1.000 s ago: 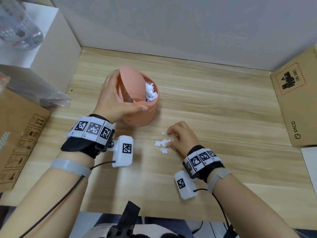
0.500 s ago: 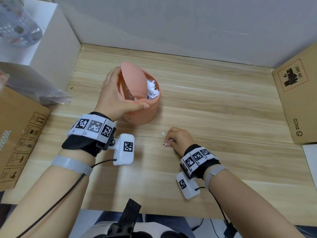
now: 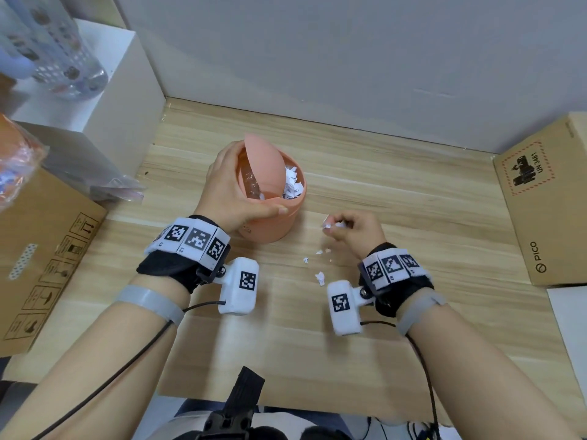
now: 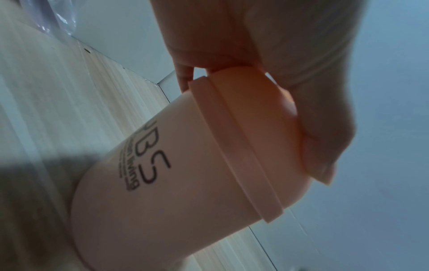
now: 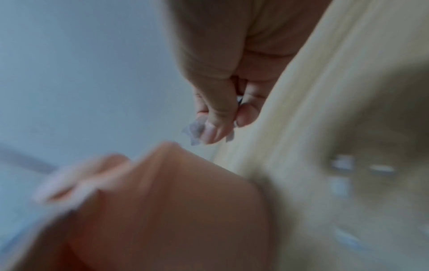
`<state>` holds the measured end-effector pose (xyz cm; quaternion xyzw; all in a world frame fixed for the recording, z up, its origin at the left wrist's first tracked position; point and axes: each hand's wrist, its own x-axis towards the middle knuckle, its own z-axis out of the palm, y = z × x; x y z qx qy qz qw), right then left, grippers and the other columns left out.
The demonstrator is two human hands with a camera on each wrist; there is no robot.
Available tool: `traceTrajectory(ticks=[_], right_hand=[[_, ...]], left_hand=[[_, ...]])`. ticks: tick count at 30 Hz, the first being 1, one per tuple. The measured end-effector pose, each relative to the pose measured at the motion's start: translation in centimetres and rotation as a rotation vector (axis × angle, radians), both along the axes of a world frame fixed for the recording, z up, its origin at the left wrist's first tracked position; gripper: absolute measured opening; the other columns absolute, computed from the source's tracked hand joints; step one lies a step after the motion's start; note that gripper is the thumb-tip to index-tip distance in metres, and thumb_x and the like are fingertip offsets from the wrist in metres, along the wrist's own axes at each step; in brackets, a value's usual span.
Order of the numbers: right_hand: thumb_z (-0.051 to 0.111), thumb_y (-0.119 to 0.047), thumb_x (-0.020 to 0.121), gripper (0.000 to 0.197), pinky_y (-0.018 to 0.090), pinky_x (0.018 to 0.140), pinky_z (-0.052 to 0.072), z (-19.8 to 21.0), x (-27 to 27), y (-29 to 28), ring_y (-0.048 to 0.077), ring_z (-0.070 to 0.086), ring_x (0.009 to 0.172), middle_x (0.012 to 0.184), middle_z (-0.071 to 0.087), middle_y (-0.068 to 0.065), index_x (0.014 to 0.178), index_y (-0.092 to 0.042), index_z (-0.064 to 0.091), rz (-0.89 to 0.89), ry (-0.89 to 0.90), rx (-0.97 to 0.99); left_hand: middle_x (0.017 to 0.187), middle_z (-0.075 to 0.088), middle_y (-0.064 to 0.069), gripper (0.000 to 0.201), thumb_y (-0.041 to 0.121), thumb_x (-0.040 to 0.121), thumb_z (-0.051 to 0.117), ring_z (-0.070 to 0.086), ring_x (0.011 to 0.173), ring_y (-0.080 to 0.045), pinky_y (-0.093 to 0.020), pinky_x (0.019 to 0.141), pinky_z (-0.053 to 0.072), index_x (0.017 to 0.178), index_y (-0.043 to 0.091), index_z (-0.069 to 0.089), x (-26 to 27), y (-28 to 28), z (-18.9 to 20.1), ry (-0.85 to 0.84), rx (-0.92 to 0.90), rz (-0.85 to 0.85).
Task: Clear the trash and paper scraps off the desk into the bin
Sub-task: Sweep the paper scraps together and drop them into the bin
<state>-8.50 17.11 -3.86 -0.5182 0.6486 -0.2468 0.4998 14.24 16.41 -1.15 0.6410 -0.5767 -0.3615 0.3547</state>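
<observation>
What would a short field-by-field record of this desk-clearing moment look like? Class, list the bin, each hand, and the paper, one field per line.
bin: pink bin upright on the wooden desk, swing lid tipped open, white paper inside
left hand: left hand grips the bin's rim, holding the lid open
right hand: right hand raised beside the bin, pinching paper scraps
loose scraps: a few small white bits lie on the desk below the right hand
surroundings: cardboard box at right
</observation>
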Motion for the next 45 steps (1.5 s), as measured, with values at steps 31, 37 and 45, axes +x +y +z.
traceTrajectory(ticks=[31,37,45], right_hand=[[0.070,0.006,0.069,0.037,0.022,0.075,0.051,-1.9,-2.3,0.1,0.012,0.056,0.080,0.101,0.056,0.005,0.101,-0.013,0.064,0.106,0.247,0.080],[0.087,-0.012,0.047,0.069,0.022,0.096,0.030,-5.7,-2.2,2.6,0.017,0.037,0.106,0.108,0.033,-0.002,0.110,-0.012,0.060,0.337,0.390,-0.027],[0.077,0.003,0.061,0.029,0.005,0.067,0.034,-6.3,-0.5,3.3,0.017,0.048,0.078,0.090,0.052,0.004,0.088,-0.001,0.068,0.320,0.289,-0.059]], left_hand=[[0.135,0.039,0.006,0.122,0.059,0.030,0.076,0.039,0.130,-0.019,-0.030,0.104,0.033,0.139,0.019,0.037,0.1,-0.1,-0.4,-0.023,-0.013,-0.010],[0.137,0.040,0.004,0.121,0.057,0.031,0.078,0.039,0.130,-0.018,-0.036,0.109,0.035,0.139,0.019,0.038,0.0,0.0,-0.4,-0.008,-0.008,0.001],[0.136,0.038,0.005,0.121,0.057,0.032,0.078,0.039,0.131,-0.017,-0.040,0.110,0.035,0.140,0.019,0.037,0.0,0.1,-0.1,-0.008,-0.002,0.001]])
